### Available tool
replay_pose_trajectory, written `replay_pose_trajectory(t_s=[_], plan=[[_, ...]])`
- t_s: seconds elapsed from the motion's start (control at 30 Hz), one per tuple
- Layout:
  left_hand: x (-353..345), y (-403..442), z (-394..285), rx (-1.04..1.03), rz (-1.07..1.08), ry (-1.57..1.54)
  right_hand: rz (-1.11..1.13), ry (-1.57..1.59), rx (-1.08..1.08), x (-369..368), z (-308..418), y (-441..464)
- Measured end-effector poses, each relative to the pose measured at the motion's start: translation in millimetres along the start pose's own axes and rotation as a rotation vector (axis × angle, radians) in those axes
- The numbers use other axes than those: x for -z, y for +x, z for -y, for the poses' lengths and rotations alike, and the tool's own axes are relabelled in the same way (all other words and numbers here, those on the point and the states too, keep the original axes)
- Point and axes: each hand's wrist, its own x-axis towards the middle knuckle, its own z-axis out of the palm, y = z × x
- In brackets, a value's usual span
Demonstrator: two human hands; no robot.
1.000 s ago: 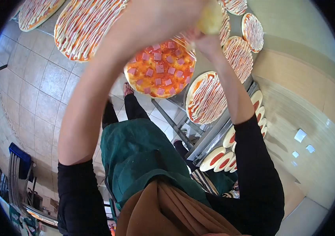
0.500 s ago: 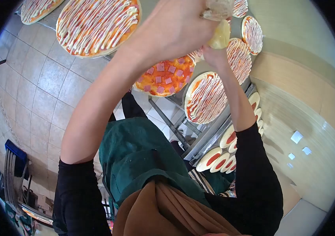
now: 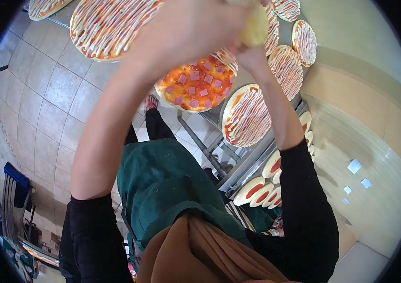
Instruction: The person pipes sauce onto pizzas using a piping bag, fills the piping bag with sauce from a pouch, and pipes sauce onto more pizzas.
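My left hand (image 3: 205, 28), somewhat blurred, is closed round a clear piping bag (image 3: 254, 29) filled with pale yellow sauce. My right hand (image 3: 250, 57) closes on the bag's lower end; the tip is hidden behind the hands. Under them is a pizza (image 3: 193, 89) with red sauce and pink ham cubes, a few pale sauce lines crossing its upper right edge. Close by my right forearm lies a pizza (image 3: 246, 118) covered in pale sauce lines. A larger striped pizza (image 3: 111, 28) sits beyond my left forearm.
More striped pizzas (image 3: 286, 73) fill the metal table toward the upper right. Small oval dough pieces (image 3: 250, 190) with red sauce lie in rows beside my right sleeve. A metal table leg (image 3: 202, 144) stands below. Tiled floor (image 3: 54, 108) stretches to the left, with a blue-topped metal rack (image 3: 16, 181).
Both hands and the piping bag have shifted slightly up and to the left over the ham pizza. The view has moved a little; the grip looks the same.
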Motion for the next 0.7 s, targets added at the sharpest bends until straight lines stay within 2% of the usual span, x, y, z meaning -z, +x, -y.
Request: replay_pose_trajectory(t_s=[0.07,0.1,0.17,0.2,0.23,0.27,0.3,0.33,0.37,0.4,0.43,0.5,0.57,0.63,0.67,0.7], plan=[[1,-1,-12,0.016,0.166,-0.013,-0.038,0.097,-0.127,15,7,-24],[-18,-6,-8,-0.088,0.034,0.143,-0.060,0.199,-0.202,15,10,-28],[-28,-7,6,-0.213,-0.157,0.242,-0.042,0.365,-0.327,10,13,-24],[-19,-1,17,-0.234,-0.214,0.188,-0.002,0.430,-0.377,0,12,-10],[-11,-2,18,-0.297,-0.280,0.154,0.195,0.027,-0.324,-13,7,8],[-2,-2,19,-0.361,-0.345,0.124,0.382,-0.502,-0.185,-27,3,27],[8,-11,7,-0.333,-0.385,0.216,0.507,-0.883,-0.009,-41,-2,46],[19,-20,-5,-0.301,-0.424,0.309,0.355,-0.736,0.057,-54,4,64],[29,-29,-16,-0.267,-0.460,0.400,0.058,-0.218,0.136,-68,18,78],[30,-34,-30,-0.225,-0.448,0.375,-0.008,-0.102,0.180,-74,24,88],[30,-38,-40,-0.181,-0.437,0.346,-0.011,-0.086,0.194,-73,26,87],[15,-22,-13,-0.418,-0.521,0.285,0.021,-0.101,0.200,-56,21,67],[2,-12,11,-0.454,-0.356,0.158,0.038,-0.086,0.156,-24,16,33],[-5,-22,5,-0.154,-0.100,0.107,0.011,-0.015,0.071,4,18,1],[-20,-19,7,-0.097,-0.102,0.149,0.002,0.039,0.019,14,24,-12],[-29,-18,8,-0.038,-0.103,0.191,0.027,0.135,-0.141,19,29,-23]])
